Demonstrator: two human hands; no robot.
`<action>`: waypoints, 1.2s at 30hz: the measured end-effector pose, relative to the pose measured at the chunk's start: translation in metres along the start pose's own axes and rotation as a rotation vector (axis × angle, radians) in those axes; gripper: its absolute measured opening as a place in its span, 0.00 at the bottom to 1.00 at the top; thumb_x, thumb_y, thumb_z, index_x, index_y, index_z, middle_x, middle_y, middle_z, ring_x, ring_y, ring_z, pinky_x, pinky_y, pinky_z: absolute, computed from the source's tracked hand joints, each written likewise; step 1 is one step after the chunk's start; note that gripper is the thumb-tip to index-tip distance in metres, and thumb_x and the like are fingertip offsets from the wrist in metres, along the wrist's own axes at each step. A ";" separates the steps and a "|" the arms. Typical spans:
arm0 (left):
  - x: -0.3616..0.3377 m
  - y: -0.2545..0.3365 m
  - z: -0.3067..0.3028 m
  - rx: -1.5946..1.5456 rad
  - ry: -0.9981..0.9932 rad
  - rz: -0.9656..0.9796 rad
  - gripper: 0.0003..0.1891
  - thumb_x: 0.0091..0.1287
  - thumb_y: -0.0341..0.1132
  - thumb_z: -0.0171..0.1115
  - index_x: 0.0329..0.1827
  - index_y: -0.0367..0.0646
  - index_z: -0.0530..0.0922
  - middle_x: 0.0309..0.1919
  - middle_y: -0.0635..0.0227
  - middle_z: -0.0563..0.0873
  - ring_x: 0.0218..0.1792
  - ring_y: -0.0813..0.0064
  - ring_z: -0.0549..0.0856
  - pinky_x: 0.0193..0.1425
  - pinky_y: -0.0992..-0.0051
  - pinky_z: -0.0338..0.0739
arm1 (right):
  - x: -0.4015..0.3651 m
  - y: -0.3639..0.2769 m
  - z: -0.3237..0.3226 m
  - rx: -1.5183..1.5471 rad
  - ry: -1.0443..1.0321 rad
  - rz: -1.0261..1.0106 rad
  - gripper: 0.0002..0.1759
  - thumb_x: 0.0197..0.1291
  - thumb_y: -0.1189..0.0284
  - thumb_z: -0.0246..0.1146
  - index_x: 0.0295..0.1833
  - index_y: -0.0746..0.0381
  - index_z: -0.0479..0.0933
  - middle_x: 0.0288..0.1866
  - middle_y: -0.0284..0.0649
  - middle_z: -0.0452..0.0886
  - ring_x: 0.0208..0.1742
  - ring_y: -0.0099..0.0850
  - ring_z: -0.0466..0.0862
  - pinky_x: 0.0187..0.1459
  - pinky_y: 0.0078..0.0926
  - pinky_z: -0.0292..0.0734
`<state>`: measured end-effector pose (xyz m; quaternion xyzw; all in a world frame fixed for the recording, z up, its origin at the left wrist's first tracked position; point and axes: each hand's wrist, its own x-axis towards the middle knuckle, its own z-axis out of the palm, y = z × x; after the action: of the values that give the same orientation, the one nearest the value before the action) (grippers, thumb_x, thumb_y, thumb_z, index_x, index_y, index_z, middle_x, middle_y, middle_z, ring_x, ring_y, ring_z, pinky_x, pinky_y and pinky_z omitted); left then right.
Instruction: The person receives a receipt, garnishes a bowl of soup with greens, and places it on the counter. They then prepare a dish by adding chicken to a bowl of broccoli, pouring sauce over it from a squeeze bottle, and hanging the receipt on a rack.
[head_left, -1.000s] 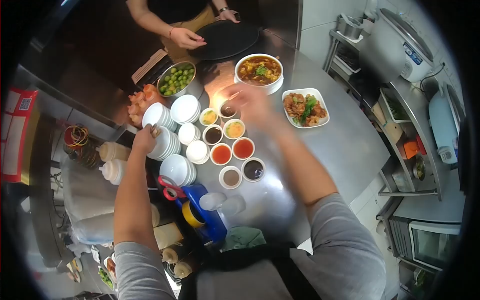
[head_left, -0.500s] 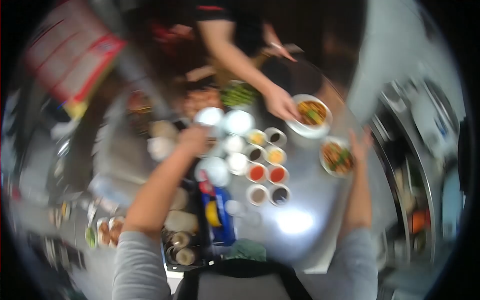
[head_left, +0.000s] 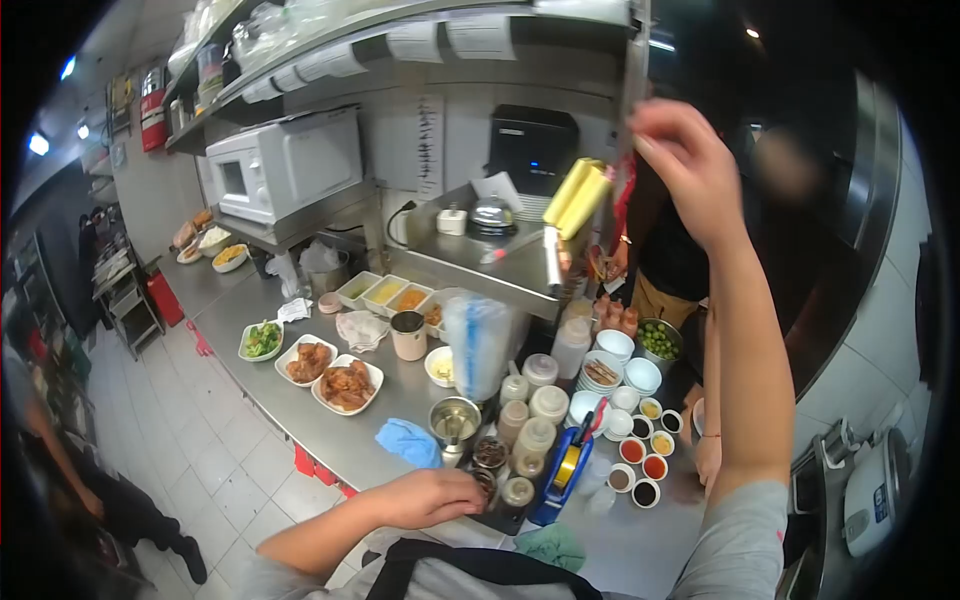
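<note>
My left hand [head_left: 435,497] reaches over the counter's front edge. Its closed fingertips are at a small jar of dark bits [head_left: 485,480], and what they pinch is hidden. High at the right, my right hand [head_left: 690,165] is raised beside a metal post, its fingers curled together; anything between them is too small to make out. Near my left hand are a metal pot [head_left: 454,420], a jar of dark pieces [head_left: 490,454], lidded bottles [head_left: 549,403] and a blue tape dispenser [head_left: 561,472]. Small sauce cups [head_left: 632,450] and stacked white bowls [head_left: 601,372] are further right.
Fried food in white bowls [head_left: 347,385], greens [head_left: 262,341] and a blue cloth [head_left: 409,441] lie on the counter [head_left: 240,355]. A shelf holds a microwave [head_left: 285,165]. A co-worker [head_left: 672,255] stands behind the post; another person [head_left: 120,490] is at the left.
The view has swung left and up. My right hand has gone from beside a food bowl to a raised position. My left hand has moved from the stacked bowls to the small jar.
</note>
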<state>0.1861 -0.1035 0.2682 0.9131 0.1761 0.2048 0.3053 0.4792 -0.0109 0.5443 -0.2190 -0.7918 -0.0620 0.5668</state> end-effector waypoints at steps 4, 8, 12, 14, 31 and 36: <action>-0.089 -0.015 -0.020 -0.082 0.234 -0.179 0.06 0.66 0.30 0.53 0.41 0.39 0.77 0.40 0.62 0.82 0.44 0.61 0.81 0.49 0.69 0.74 | 0.105 0.025 0.086 0.104 -0.183 0.284 0.18 0.57 0.60 0.62 0.52 0.54 0.78 0.50 0.30 0.78 0.53 0.22 0.70 0.55 0.25 0.60; -0.160 -0.047 -0.055 -0.226 0.353 -0.299 0.07 0.66 0.28 0.53 0.43 0.39 0.77 0.41 0.64 0.82 0.46 0.65 0.81 0.51 0.71 0.74 | 0.153 0.062 0.137 0.080 -0.010 0.360 0.22 0.57 0.57 0.63 0.56 0.53 0.77 0.53 0.34 0.79 0.60 0.28 0.70 0.62 0.28 0.56; -0.206 -0.100 -0.102 -0.347 0.409 -0.359 0.12 0.65 0.29 0.55 0.51 0.39 0.75 0.50 0.64 0.81 0.51 0.73 0.79 0.55 0.74 0.71 | 0.107 0.003 0.194 -0.188 0.333 0.027 0.15 0.54 0.77 0.61 0.49 0.64 0.79 0.46 0.36 0.82 0.45 0.22 0.79 0.48 0.18 0.72; -0.209 -0.117 -0.129 -0.445 0.506 -0.154 0.20 0.63 0.29 0.57 0.60 0.41 0.71 0.59 0.61 0.73 0.58 0.70 0.73 0.60 0.71 0.68 | 0.055 -0.040 0.248 -0.014 0.302 0.075 0.18 0.56 0.82 0.58 0.54 0.68 0.75 0.53 0.38 0.78 0.50 0.22 0.76 0.50 0.16 0.69; -0.255 -0.498 -0.381 0.045 1.264 -0.504 0.18 0.51 0.24 0.66 0.47 0.46 0.82 0.45 0.65 0.82 0.46 0.70 0.80 0.52 0.75 0.72 | -0.227 -0.067 0.509 0.155 -0.246 1.074 0.27 0.50 0.83 0.61 0.59 0.62 0.71 0.58 0.42 0.67 0.49 0.29 0.75 0.44 0.21 0.75; -0.266 -0.621 -0.388 0.422 0.684 -1.020 0.13 0.46 0.33 0.68 0.37 0.45 0.84 0.37 0.58 0.83 0.41 0.58 0.82 0.46 0.65 0.76 | -0.231 -0.057 0.507 0.091 -0.149 1.119 0.26 0.50 0.84 0.61 0.58 0.63 0.71 0.57 0.43 0.67 0.47 0.28 0.75 0.41 0.21 0.76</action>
<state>-0.3503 0.4329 0.0888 0.6384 0.7115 0.2743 0.1050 0.0744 0.0500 0.1617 -0.5845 -0.5949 0.2978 0.4645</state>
